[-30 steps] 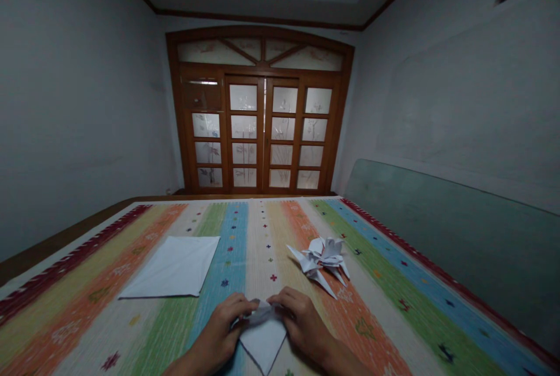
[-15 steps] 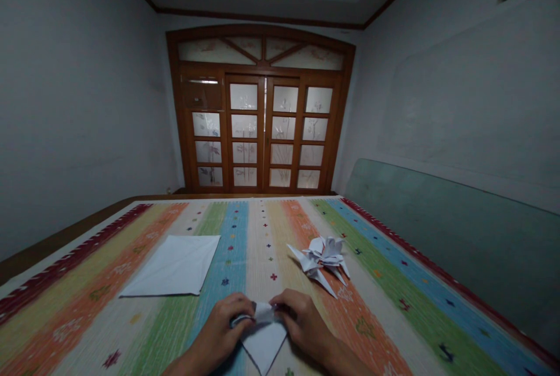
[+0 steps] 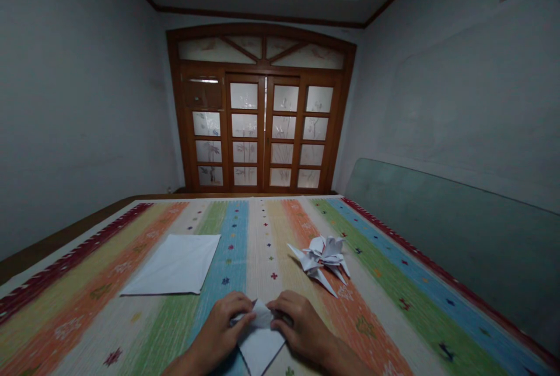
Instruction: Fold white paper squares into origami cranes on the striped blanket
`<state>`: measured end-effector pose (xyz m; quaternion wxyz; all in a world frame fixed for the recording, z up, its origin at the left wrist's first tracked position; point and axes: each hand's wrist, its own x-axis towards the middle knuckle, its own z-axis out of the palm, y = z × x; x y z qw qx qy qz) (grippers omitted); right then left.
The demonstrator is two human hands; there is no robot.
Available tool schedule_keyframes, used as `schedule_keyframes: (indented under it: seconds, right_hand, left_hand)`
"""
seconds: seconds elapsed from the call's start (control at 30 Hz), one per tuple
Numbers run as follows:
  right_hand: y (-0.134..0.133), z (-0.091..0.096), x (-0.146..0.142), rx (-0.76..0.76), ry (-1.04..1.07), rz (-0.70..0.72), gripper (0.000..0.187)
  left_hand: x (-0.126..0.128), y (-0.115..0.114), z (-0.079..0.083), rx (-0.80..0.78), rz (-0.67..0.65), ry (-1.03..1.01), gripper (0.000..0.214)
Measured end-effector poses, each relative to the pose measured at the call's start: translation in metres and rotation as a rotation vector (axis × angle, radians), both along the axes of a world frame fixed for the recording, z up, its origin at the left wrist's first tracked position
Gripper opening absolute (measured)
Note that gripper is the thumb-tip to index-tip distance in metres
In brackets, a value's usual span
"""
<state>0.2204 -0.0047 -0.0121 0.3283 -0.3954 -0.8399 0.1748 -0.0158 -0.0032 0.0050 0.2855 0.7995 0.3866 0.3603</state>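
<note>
Folded paper on striped mat, glazed doors

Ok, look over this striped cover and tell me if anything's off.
Nothing stands out. The folded paper sits between the left hand and right hand. The white paper sheet lies flat on the striped cover, and the origami figure lies to its right, with no visible tears or spills.

A folded white paper is pinched at its upper end by the left hand and the right hand. Ahead of the left hand, a square white sheet is laid on a striped rug; ahead of the right hand, an origami figure is set. Glazed wooden doors are seen far beyond both hands.
</note>
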Motion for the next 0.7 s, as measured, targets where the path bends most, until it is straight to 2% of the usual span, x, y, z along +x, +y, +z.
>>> schedule_keyframes:
  seconds: [0.17,0.3,0.43,0.53,0.7]
  right_hand:
    - [-0.003,0.005,-0.001,-0.042,0.006,-0.025,0.033]
    - [-0.005,0.009,0.000,-0.090,0.028,-0.037,0.044]
    - [-0.005,0.008,0.000,-0.096,0.017,-0.038,0.043]
    - [-0.004,0.006,0.000,-0.069,-0.004,-0.028,0.039]
    - [-0.004,0.008,-0.001,-0.048,-0.038,-0.015,0.032]
  left_hand:
    - [0.000,0.000,-0.003,-0.048,0.064,-0.022,0.019]
    - [-0.001,0.001,-0.008,-0.084,0.104,-0.083,0.028]
    - [-0.005,0.000,-0.012,-0.061,0.115,-0.063,0.035]
    - [-0.007,-0.002,-0.013,-0.041,0.111,-0.034,0.032]
    - [-0.005,-0.005,-0.003,-0.042,0.093,-0.037,0.026]
